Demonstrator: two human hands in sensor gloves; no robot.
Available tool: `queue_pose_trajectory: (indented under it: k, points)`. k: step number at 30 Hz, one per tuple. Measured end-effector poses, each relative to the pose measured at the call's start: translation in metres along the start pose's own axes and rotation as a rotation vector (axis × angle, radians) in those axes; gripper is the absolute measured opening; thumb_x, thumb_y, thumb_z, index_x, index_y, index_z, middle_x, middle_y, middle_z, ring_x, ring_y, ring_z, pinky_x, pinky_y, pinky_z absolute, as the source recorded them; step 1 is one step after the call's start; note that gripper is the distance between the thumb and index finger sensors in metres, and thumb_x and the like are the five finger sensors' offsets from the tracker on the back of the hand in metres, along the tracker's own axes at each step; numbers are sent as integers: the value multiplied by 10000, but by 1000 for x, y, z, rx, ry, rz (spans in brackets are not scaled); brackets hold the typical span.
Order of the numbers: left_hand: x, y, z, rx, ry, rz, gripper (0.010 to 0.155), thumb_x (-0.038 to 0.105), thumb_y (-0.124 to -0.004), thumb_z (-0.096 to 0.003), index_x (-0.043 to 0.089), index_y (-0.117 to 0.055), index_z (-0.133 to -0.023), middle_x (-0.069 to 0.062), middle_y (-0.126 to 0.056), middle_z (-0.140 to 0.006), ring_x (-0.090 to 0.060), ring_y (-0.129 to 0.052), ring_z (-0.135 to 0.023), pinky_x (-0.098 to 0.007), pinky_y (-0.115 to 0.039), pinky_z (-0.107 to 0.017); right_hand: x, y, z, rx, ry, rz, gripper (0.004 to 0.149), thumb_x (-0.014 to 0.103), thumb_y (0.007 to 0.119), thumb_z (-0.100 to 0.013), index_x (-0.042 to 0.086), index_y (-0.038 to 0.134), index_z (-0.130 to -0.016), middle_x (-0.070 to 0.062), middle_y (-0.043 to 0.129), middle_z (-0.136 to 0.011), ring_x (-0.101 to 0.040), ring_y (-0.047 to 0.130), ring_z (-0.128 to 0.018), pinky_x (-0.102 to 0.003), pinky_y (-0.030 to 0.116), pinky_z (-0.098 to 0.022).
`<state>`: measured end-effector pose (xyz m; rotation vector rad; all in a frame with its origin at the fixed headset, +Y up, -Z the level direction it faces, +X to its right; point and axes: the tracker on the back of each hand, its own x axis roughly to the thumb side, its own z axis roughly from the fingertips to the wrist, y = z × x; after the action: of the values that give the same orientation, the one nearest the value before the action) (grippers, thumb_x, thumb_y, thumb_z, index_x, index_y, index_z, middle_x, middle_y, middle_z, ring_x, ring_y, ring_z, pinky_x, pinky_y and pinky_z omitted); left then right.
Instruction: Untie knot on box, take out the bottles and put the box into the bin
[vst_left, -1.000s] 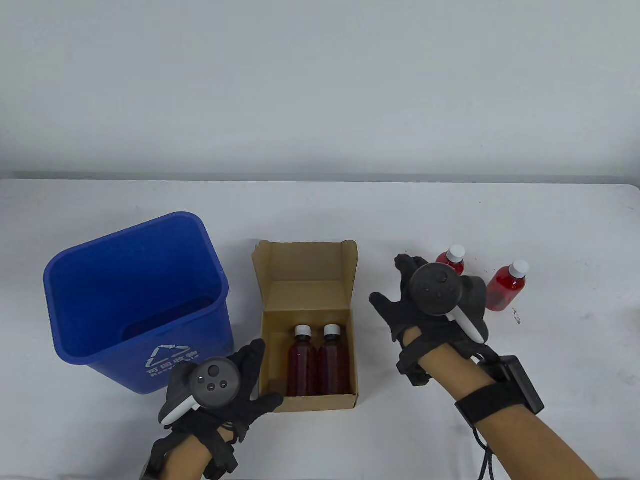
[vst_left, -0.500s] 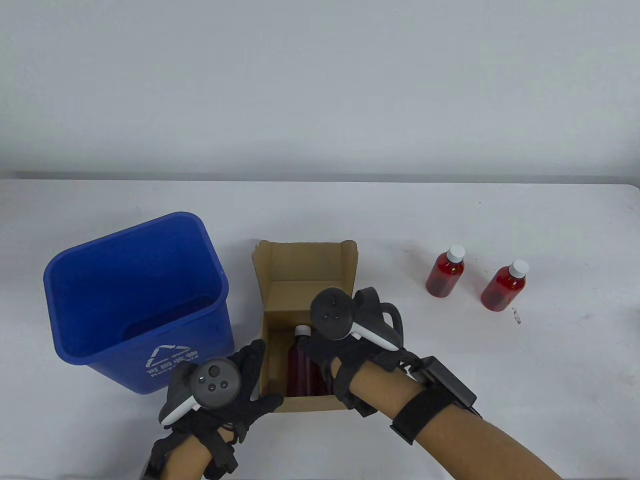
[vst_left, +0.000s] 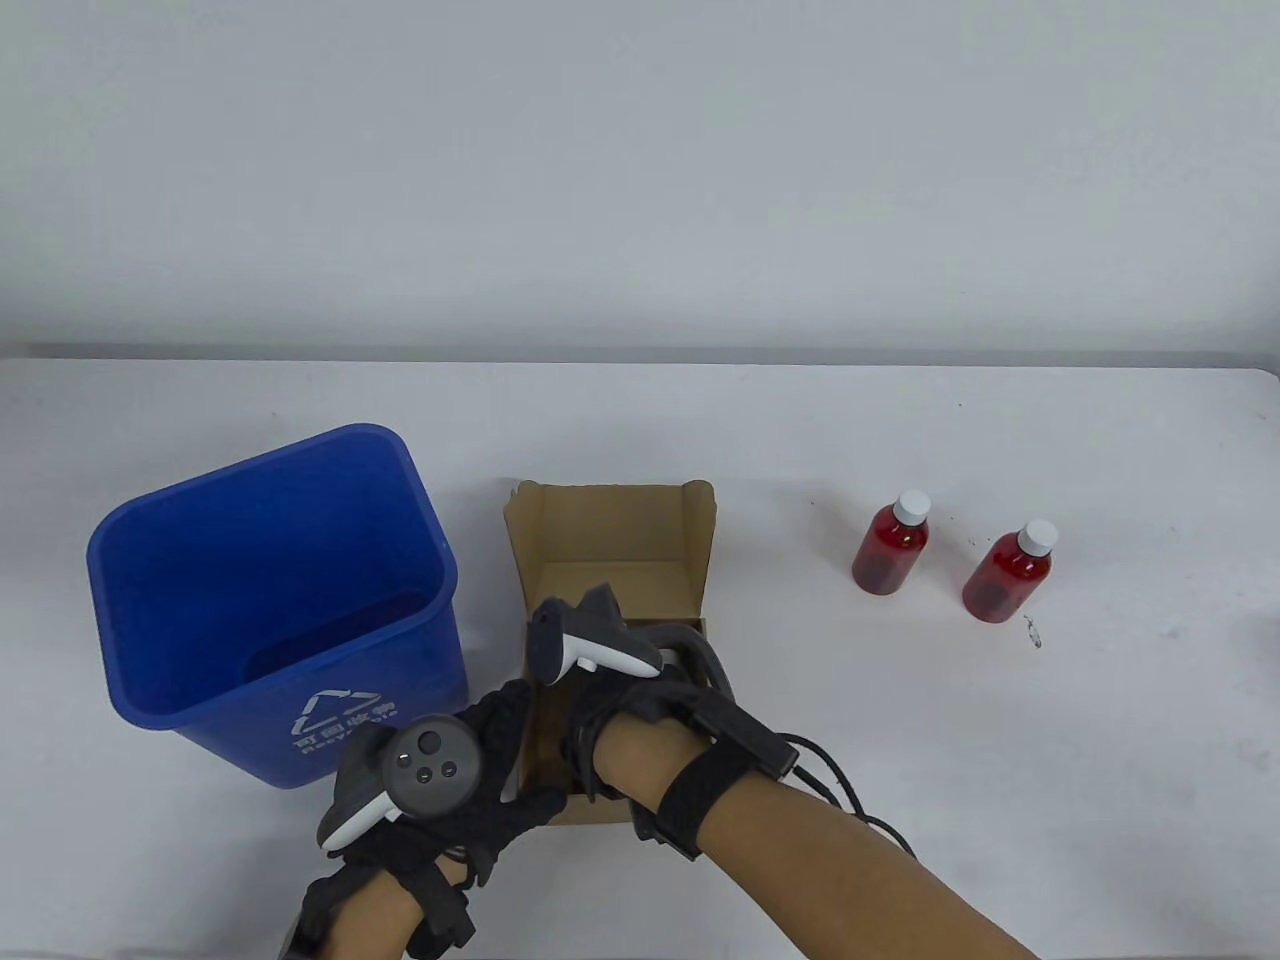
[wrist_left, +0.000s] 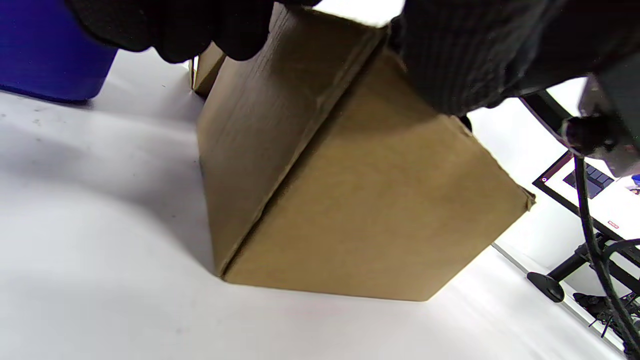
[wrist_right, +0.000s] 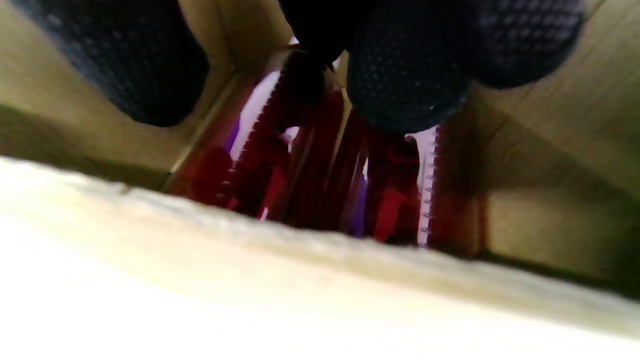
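The open cardboard box (vst_left: 612, 540) sits mid-table with its lid flap standing up at the back. My right hand (vst_left: 600, 720) reaches down into it and hides the inside from the table view. In the right wrist view two dark red bottles (wrist_right: 310, 165) lie side by side on the box floor. The fingertips (wrist_right: 405, 70) hang just over them and the thumb (wrist_right: 135, 60) is spread off to the left, apart from the glass. My left hand (vst_left: 525, 755) braces the front left corner of the box (wrist_left: 350, 200), fingers along the left wall and thumb on the front wall.
A blue recycling bin (vst_left: 270, 600) stands open just left of the box, its wall (wrist_left: 50, 50) near my left fingers. Two red bottles with white caps (vst_left: 890, 545) (vst_left: 1008, 575) stand upright on the white table (vst_left: 1100, 720) to the right.
My right hand left the two standing bottles at the right, swung left across the table and dipped into the box, covering the bottles there. The left hand has stayed at the box corner.
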<state>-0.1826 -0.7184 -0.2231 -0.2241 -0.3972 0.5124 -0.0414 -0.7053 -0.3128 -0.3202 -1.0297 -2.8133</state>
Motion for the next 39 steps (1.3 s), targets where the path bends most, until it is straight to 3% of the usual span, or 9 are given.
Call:
queue_pose_trajectory:
  k: [9, 16, 22, 32, 39]
  points:
    - [0, 0, 0, -2, -1, -3, 998, 558, -771, -447, 42, -221, -1101, -280, -403, -1109, -618, -522, -985, -702, -530, -696, 18, 5, -28, 93, 49, -2, 887, 570, 754, -443, -71, 472, -988, -291, 532, -919, -338, 863, -528, -398, 778, -323]
    - [0, -1, 0, -5, 0, 5, 994, 556, -771, -448, 43, -220, -1099, -282, -405, -1107, -617, -524, -985, -703, -532, -695, 11, 6, -47, 267, 60, -52, 915, 587, 763, -444, -66, 423, -989, -277, 511, -919, -307, 859, -518, -376, 780, -318]
    - [0, -1, 0, -8, 1, 8, 995, 558, -767, -450, 42, -214, -1097, -276, -406, -1109, -614, -526, -986, -701, -534, -695, 9, 10, -57, 308, 70, -80, 917, 611, 791, -436, -47, 438, -967, -260, 547, -895, -280, 870, -461, -344, 789, -286]
    - [0, 0, 0, -5, -2, -2, 1007, 566, -770, -446, 47, -205, -1100, -279, -396, -1110, -614, -524, -987, -701, -537, -694, 4, 9, -51, 238, 55, -152, 869, 599, 826, -442, -50, 516, -931, -240, 644, -819, -251, 902, -392, -312, 817, -243]
    - [0, 0, 1, -4, 1, -6, 1005, 562, -769, -448, 48, -200, -1098, -276, -392, -1110, -616, -522, -986, -700, -535, -694, -8, -7, -27, 129, -15, -305, 846, 580, 860, -423, -33, 547, -915, -231, 665, -805, -238, 906, -391, -312, 822, -243]
